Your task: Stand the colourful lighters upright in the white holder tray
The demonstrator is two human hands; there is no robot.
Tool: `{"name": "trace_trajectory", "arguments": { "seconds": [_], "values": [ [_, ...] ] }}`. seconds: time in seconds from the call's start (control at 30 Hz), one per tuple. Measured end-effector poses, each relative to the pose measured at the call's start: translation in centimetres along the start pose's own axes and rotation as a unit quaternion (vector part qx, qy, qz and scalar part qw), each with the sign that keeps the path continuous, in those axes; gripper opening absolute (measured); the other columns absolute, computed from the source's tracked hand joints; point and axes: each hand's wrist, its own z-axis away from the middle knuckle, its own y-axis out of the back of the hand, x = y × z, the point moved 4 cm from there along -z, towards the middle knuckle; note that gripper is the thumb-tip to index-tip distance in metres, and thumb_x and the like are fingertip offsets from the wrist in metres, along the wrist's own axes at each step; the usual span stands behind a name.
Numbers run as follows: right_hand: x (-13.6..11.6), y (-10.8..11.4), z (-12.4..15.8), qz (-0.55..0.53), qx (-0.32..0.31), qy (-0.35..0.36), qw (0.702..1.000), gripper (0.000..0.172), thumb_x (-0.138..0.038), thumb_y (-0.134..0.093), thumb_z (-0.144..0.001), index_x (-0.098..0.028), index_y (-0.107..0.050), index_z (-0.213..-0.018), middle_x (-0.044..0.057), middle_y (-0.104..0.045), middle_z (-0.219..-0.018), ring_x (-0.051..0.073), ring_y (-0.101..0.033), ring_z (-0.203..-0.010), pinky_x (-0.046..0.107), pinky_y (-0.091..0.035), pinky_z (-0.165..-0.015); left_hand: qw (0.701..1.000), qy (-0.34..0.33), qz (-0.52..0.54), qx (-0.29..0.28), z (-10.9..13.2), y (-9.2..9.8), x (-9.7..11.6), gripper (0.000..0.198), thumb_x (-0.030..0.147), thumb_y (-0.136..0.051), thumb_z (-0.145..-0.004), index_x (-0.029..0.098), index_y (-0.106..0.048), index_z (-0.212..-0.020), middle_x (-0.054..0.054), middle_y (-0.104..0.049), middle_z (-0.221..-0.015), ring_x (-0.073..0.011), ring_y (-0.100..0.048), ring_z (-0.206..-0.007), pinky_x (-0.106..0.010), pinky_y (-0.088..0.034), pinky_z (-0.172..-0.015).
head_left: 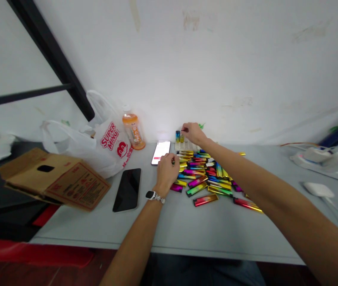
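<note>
A heap of several shiny multicoloured lighters [204,176] lies on the grey table [187,226]. Behind it stands a small pale tray [185,145] with two lighters upright in it [179,136]. My right hand [193,133] reaches over the tray, fingers pinched on the top of one upright lighter. My left hand [166,170], with a watch on the wrist, is curled at the left edge of the heap and grips a lighter whose tip shows at the thumb.
A lit phone [160,152] and a dark phone [127,189] lie left of the heap. Further left are an orange drink bottle [133,132], a white plastic bag [103,139] and a cardboard box [56,178]. A power strip [326,161] and a white case [318,189] sit right.
</note>
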Motion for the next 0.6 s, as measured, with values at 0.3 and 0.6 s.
{"name": "trace_trajectory", "arguments": {
  "seconds": [0.3, 0.6],
  "values": [
    [-1.1, 0.3, 1.1, 0.081, -0.026, -0.023, 0.996, 0.026, -0.026, -0.053, -0.092, -0.015, -0.075, -0.1, 0.012, -0.062, -0.106, 0.021, -0.061, -0.088, 0.031, -0.044, -0.081, 1.0, 0.007, -0.013, -0.01, 0.2, -0.3, 0.2, 0.023, 0.024, -0.044, -0.092, 0.02, -0.061, -0.077, -0.007, -0.065, -0.085, -0.0208, -0.058, -0.082, -0.032, -0.041, -0.074],
    [-1.6, -0.8, 5.0, 0.189, -0.098, -0.014, 0.977, 0.053, -0.031, -0.033, -0.101, -0.02, -0.033, -0.152, 0.017, -0.054, -0.118, 0.029, -0.058, -0.101, 0.039, -0.042, -0.088, 1.0, 0.005, -0.017, -0.009, 0.1, -0.3, 0.2, 0.024, 0.024, -0.044, -0.092, 0.019, -0.064, -0.078, -0.007, -0.066, -0.086, -0.0201, -0.058, -0.083, -0.032, -0.041, -0.075]
  ]
}}
